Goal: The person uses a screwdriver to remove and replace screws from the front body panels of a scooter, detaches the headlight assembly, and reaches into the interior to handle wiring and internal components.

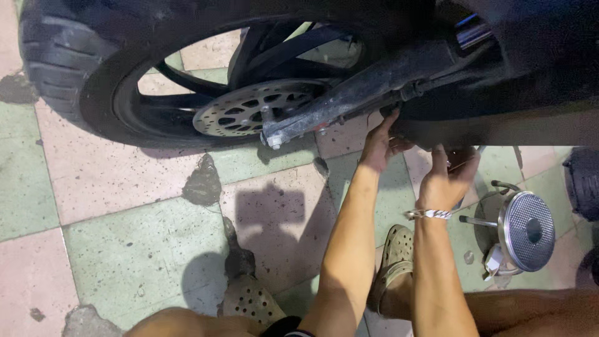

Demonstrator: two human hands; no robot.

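A motorcycle rear wheel (75, 68) with a black tyre and a perforated brake disc (246, 115) fills the top of the head view. A dusty swingarm (349, 100) runs from the axle toward the right. My left hand (380, 143) reaches up under the swingarm, its fingertips hidden by the dark underside. My right hand (446, 178), with a metal bracelet (429, 214) on the wrist, is curled beneath the dark bodywork next to it. Whether either hand grips something cannot be seen.
A round metal stool (527, 231) with a perforated seat lies on its side at the right. The floor is pink and green tiles (125, 243) with cracked patches. My feet in beige clogs (396, 256) rest below my arms.
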